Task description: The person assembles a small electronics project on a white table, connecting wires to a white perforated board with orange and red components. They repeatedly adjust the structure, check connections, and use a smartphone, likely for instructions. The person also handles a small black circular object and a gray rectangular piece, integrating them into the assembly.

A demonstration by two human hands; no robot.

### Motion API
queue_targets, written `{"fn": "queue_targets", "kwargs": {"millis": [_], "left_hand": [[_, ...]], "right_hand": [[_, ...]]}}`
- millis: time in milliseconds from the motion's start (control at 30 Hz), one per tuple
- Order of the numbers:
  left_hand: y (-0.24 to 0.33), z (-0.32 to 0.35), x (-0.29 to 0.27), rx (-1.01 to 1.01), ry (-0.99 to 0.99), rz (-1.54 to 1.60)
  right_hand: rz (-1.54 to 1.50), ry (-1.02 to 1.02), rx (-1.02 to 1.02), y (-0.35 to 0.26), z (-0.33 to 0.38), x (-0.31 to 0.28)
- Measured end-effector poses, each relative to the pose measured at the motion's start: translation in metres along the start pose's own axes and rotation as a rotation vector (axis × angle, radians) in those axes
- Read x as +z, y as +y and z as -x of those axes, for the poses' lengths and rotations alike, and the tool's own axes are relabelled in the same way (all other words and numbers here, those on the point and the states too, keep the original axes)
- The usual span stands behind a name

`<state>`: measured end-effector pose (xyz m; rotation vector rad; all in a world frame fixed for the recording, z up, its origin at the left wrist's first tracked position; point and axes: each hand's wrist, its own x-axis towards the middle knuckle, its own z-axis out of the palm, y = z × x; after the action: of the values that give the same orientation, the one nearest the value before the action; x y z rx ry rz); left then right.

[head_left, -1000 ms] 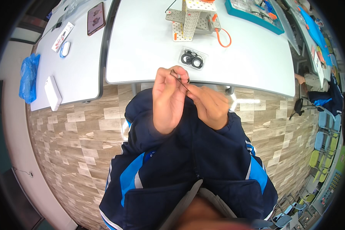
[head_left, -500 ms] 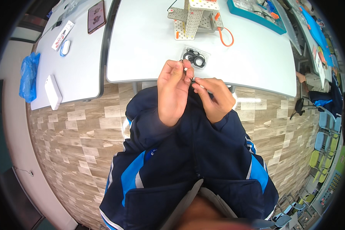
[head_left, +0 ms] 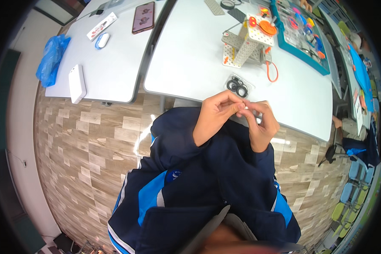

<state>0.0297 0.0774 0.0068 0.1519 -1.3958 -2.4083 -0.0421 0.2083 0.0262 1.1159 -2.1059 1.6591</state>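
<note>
Above my lap, at the table's near edge, my left hand (head_left: 218, 115) and my right hand (head_left: 263, 123) meet fingertip to fingertip. Both are closed in a pinch around a small white piece (head_left: 245, 107), mostly covered by the fingers. Just beyond them on the table lies a shallow clear box (head_left: 249, 83) with black rings (head_left: 241, 90) and other black parts in it. Farther back stands a model of perforated beige and grey plates (head_left: 246, 50), with an orange disc (head_left: 268, 28) on top and an orange loop (head_left: 277, 73) at its side.
A teal tray (head_left: 283, 40) of assorted parts sits at the back right. On the left table are a phone (head_left: 143, 17), a white box (head_left: 76, 83), a blue-and-white case (head_left: 102, 40) and a blue plastic bag (head_left: 53, 59). A gap (head_left: 150, 51) separates the two tables.
My hands have come together; before, they were slightly apart with small black and white parts at the fingertips. My left hand's fingers have curled in. The view has shifted, showing more of the table's far side.
</note>
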Motion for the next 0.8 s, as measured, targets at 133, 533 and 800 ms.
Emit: {"fn": "queue_targets", "kwargs": {"millis": [133, 533, 800], "left_hand": [[0.017, -0.003, -0.011, -0.186, -0.126, 0.014], [0.016, -0.035, -0.006, 0.897, 0.085, -1.002], [0.008, -0.053, -0.021, 1.021, -0.187, -1.283]], "right_hand": [[0.224, -0.083, -0.147, -0.007, -0.015, -0.016], [0.161, -0.086, -0.026, 0.014, -0.023, -0.014], [-0.052, -0.014, 0.131, 0.043, -0.020, -0.018]]}}
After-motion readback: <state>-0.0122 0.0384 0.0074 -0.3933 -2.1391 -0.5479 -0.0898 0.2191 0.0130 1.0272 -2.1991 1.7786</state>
